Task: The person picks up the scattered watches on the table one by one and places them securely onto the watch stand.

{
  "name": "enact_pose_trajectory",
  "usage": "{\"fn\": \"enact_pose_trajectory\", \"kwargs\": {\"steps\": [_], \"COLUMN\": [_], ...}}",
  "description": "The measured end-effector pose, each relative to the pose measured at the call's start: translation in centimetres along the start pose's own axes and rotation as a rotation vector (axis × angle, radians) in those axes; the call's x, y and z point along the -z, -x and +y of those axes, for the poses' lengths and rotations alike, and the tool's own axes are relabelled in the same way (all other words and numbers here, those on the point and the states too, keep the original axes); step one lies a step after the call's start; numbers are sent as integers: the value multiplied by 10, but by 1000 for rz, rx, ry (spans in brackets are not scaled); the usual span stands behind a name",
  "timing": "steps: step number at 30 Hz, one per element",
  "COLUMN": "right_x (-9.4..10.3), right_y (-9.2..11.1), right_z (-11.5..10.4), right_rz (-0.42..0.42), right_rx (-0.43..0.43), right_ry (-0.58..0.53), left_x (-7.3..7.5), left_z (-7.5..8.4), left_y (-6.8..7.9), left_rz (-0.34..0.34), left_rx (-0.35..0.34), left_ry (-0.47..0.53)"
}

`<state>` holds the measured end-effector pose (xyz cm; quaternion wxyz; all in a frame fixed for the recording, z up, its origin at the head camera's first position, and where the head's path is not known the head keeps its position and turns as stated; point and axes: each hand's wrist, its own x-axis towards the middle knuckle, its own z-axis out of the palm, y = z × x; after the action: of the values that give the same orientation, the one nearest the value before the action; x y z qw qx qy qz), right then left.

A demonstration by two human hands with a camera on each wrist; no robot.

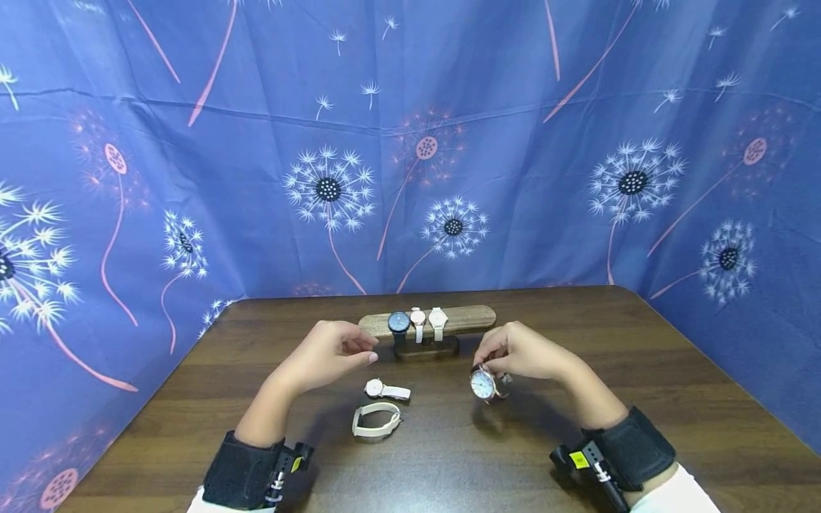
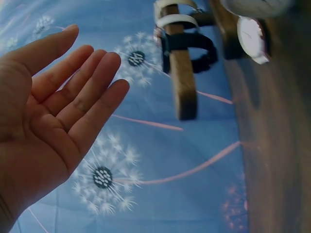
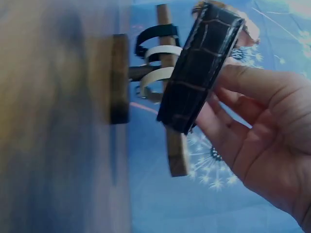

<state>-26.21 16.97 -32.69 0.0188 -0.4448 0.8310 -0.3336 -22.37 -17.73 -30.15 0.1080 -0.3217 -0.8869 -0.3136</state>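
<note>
My right hand [image 1: 527, 351] pinches a wristwatch with a white dial [image 1: 482, 384] above the table's right-middle part. Its dark, crocodile-patterned strap [image 3: 201, 68] shows large in the right wrist view. To the left, my left hand [image 1: 328, 356] hovers with nothing in it, fingers loosely extended, as the left wrist view shows the bare palm [image 2: 43, 126]. A wooden watch stand [image 1: 471, 316] at the back carries a black watch [image 1: 398, 323], a small white-strapped watch [image 1: 417, 318] and a cream watch [image 1: 438, 318].
Right of my left forearm, a small white-strapped watch [image 1: 388, 390] lies flat on the brown wooden table [image 1: 256, 342]. A cream watch [image 1: 377, 432] rests on its side nearer to me. A blue curtain [image 1: 513, 157] with dandelion prints hangs behind the table.
</note>
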Motion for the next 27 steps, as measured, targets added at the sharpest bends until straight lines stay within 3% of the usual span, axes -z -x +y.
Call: {"fn": "enact_pose_trajectory", "kwargs": {"steps": [5,8,13,21,27], "right_x": [5,6,4,-15,-19], "right_y": [-11,-18,-28,-34,-33], "right_z": [-20,-44,-79,-67,-71], "right_rz": [155,256,415,554,578], "right_rx": [-12,-5,92,228,235], "right_ry": [-49,-101,-168,-310,-365], "left_x": [-3,-8,-23,-44,-49], "left_z": [20,34,53,61,62], "left_y": [-8,-14,-21,-23,-25], "left_rz": [65,111,193,258,317], "left_rx": [-99,-183,-332,-381,-438], "left_ry": [18,21,56,155,192]}}
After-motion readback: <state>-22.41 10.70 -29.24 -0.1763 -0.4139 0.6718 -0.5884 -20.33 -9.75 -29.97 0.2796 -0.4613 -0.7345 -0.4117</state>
